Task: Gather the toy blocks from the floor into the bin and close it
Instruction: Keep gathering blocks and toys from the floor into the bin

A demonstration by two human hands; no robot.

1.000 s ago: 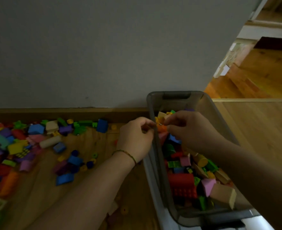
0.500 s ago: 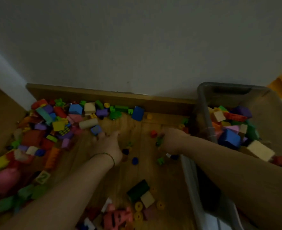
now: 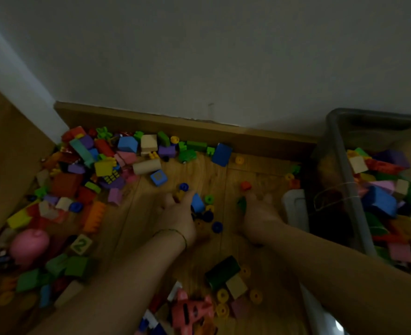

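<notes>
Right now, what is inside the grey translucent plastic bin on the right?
The grey translucent plastic bin holds a heap of blocks: a blue block, a cream cube, a red studded brick. Lower layers are buried; the right forearm covers its near end.

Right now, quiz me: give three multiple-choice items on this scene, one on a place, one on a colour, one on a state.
1. Where does the translucent grey plastic bin stand?
A: in the far left corner. B: at the right, near the wall. C: between the two arms.
2. What colour is the big rounded plastic toy at the left?
A: pink. B: black. C: white.
3. What state is the bin in?
A: lidded. B: open and empty. C: open, holding blocks.
Answers: 1 B, it sits at the picture's right edge. 2 A, its body shows pink. 3 C, no lid covers it and coloured blocks lie inside.
</notes>
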